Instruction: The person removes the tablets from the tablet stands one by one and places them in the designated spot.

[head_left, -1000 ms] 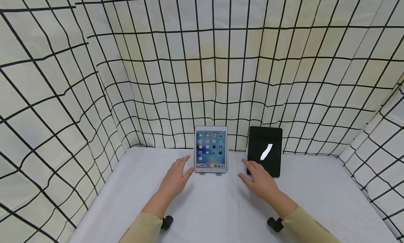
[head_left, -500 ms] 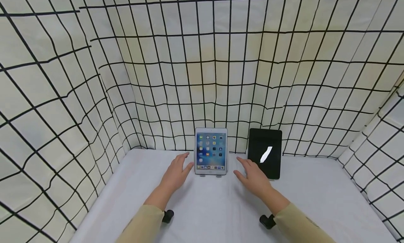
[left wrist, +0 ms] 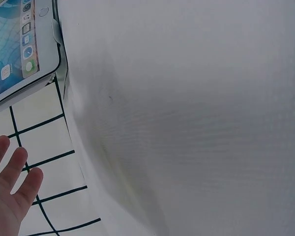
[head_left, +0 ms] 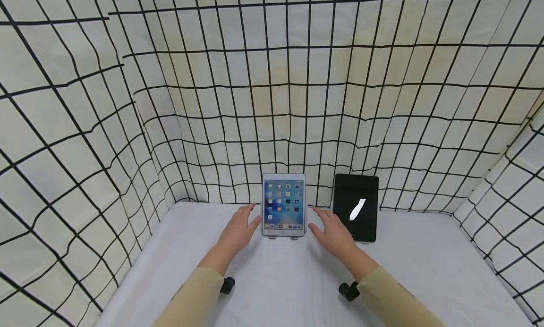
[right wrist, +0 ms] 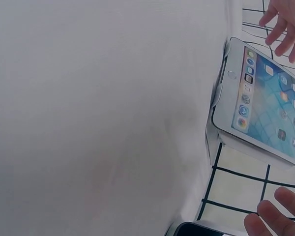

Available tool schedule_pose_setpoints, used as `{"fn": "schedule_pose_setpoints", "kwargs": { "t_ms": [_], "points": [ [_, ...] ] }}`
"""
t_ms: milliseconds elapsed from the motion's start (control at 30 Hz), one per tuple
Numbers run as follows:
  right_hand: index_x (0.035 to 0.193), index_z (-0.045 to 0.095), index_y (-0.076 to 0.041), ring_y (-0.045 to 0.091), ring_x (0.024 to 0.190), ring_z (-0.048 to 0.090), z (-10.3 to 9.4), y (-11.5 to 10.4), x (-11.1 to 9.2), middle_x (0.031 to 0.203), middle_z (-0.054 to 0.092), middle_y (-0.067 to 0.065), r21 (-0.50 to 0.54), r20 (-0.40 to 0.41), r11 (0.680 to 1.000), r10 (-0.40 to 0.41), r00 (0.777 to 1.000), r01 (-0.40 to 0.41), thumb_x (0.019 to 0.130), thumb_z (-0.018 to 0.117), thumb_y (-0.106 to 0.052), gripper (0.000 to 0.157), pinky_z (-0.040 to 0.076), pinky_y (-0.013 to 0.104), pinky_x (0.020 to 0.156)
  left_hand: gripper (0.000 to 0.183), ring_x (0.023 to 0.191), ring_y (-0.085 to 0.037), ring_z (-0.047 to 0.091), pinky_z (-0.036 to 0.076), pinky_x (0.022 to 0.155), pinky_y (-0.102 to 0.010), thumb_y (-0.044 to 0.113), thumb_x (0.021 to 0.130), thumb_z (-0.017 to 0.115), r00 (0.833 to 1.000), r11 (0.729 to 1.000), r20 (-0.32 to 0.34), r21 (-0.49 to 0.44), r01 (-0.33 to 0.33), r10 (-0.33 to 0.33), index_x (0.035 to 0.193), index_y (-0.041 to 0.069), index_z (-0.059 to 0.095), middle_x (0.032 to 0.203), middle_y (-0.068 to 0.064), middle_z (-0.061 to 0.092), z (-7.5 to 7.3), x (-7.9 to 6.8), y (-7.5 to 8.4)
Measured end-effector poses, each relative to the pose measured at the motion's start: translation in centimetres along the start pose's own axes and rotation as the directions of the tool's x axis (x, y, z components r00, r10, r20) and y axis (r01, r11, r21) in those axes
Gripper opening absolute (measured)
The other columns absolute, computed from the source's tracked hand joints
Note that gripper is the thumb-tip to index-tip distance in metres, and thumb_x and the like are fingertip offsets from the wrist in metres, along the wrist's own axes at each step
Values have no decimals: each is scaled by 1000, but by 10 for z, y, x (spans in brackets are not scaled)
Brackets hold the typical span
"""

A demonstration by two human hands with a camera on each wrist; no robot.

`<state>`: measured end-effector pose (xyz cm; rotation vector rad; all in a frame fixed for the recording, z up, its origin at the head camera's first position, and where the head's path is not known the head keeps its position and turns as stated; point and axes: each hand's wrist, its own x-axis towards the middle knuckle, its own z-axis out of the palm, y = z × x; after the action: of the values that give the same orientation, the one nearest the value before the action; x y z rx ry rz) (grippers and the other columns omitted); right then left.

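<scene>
A white tablet [head_left: 284,204] with a lit screen of app icons stands propped on a small stand at the back of the table. My left hand [head_left: 239,230] is just left of it, fingers spread, thumb close to its edge. On its other side my right hand [head_left: 333,233] reaches up with spread fingers, a small gap from the tablet's right edge. Neither hand holds anything. In the right wrist view the white tablet [right wrist: 270,98] lies between the left hand [right wrist: 287,27] and the right hand's fingers [right wrist: 280,216].
A black tablet [head_left: 356,199] with a dark, glossy screen stands to the right, behind my right hand. White cloth [head_left: 280,280] covers the table. Walls with a black grid [head_left: 289,96] rise at the back and sides. Black wrist devices [head_left: 349,291] hang by the sleeves.
My right hand has moved left, away from in front of the black tablet and closer to the white one. My left hand stays nearly in place.
</scene>
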<state>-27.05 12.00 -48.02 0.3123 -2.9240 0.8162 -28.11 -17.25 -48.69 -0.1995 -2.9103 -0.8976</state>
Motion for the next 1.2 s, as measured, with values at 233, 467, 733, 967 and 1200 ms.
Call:
{"fn": "schedule_pose_setpoints", "kwargs": {
  "t_ms": [233, 467, 733, 967, 1200],
  "points": [
    [151, 41, -20, 28, 132, 47, 5, 0, 10, 142, 51, 10, 53, -13, 998, 42, 999, -42, 97, 61, -41, 61, 44, 52, 102, 64, 139, -34, 38, 33, 111, -55, 50, 102, 46, 999, 999, 9, -28, 36, -35, 154, 14, 34, 151, -14, 41, 3, 8, 2],
    [151, 42, -18, 28, 132, 47, 7, -4, 18, 142, 51, 10, 100, -28, 993, 59, 998, -55, 98, 60, -38, 59, 42, 50, 105, 66, 143, -33, 33, 30, 112, -55, 52, 102, 45, 999, 998, 28, -43, 43, -42, 155, 15, 32, 156, -12, 36, 10, 13, 3],
    [152, 39, -16, 33, 138, 41, 9, -11, 28, 151, 42, 14, 134, -19, 988, 77, 997, -74, 99, 58, -39, 61, 38, 53, 108, 66, 145, -34, 29, 27, 114, -55, 54, 103, 41, 999, 998, 35, -47, 33, -31, 156, 16, 31, 158, -13, 32, 8, 19, 9],
    [154, 36, -19, 33, 139, 40, 15, -13, 34, 153, 37, 13, 161, -22, 983, 91, 996, -87, 98, 59, -39, 63, 38, 54, 108, 67, 145, -34, 29, 28, 113, -56, 54, 102, 42, 999, 998, 34, -47, 32, -30, 156, 16, 30, 157, -12, 34, 6, 22, 13],
    [154, 35, -19, 32, 132, 47, 16, -18, 37, 152, 38, 12, 204, -1, 974, 99, 995, -97, 98, 60, -39, 65, 43, 53, 104, 65, 142, -32, 35, 31, 112, -54, 52, 104, 40, 999, 988, 42, -151, 36, -31, 155, 13, 30, 156, -13, 35, 5, 23, 17]
  ]
}}
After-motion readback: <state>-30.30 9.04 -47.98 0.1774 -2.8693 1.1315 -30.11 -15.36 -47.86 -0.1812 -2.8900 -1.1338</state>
